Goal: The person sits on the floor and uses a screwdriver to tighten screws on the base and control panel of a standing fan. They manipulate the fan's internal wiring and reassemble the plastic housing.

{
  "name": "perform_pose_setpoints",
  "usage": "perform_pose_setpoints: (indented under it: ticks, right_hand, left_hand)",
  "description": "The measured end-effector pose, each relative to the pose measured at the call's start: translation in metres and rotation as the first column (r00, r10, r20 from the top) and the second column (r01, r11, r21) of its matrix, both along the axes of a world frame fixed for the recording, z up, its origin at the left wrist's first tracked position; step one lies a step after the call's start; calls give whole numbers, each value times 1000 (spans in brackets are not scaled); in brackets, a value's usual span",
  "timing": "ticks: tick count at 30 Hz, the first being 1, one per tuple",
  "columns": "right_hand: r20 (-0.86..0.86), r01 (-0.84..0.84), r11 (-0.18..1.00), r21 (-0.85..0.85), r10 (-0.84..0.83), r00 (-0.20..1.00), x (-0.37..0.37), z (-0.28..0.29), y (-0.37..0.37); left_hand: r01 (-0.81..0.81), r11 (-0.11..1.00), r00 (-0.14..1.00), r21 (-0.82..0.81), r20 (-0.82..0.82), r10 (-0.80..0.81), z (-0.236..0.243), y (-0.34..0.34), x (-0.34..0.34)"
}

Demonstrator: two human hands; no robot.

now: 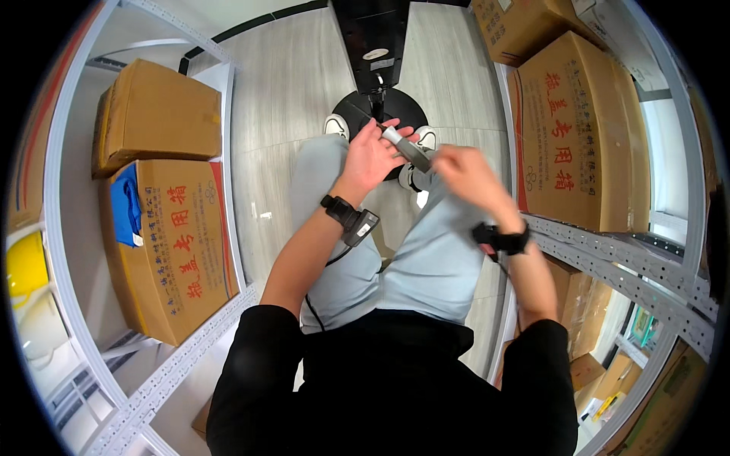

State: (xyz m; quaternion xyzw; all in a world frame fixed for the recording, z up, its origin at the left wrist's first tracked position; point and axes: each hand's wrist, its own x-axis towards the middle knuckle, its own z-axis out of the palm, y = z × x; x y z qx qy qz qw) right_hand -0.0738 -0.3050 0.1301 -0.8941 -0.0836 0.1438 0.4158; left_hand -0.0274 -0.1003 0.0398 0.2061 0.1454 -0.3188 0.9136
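My left hand (365, 159), palm up with curled fingers, holds a grey-and-silver handled tool (411, 152) that slants from upper left to lower right. A thin dark part seems to extend from its upper end. My right hand (462, 173), slightly blurred, is just right of the tool's lower end with its fingers curled; what it holds, if anything, is hidden. Both wrists wear black strapped devices with cables. Just beyond my hands is a black stand (369, 42) on a round base, with my shoes beside it.
Metal shelving (680, 296) flanks me on both sides, holding cardboard boxes (163, 118). A blue cloth (125, 201) lies against the lower left box, with yellow and white containers (26, 266) at the far left. A pale tiled floor (262, 83) runs between the shelves, around my legs.
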Motion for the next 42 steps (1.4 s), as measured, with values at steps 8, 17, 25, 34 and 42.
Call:
perform_pose_setpoints:
  ticks: [8, 17, 25, 34, 42]
  right_hand:
    - [273, 84, 935, -344, 14, 962, 35, -36, 127]
    - [504, 165, 951, -260, -12, 864, 30, -35, 151]
    - [549, 249, 827, -504, 85, 831, 30, -31, 153]
    - [371, 217, 967, -134, -155, 916, 28, -29, 148]
    - [-364, 434, 410, 802, -239, 900, 46, -32, 136]
  left_hand:
    - [-100, 922, 991, -374, 45, 125, 5, -3, -5]
    - [-197, 910, 965, -366, 94, 247, 8, 12, -1]
    - [-247, 901, 951, -358, 89, 296, 14, 14, -1]
    - [-260, 905, 940, -336, 126, 316, 13, 16, 3]
    - [-239, 878, 952, -415, 78, 296, 5, 18, 5]
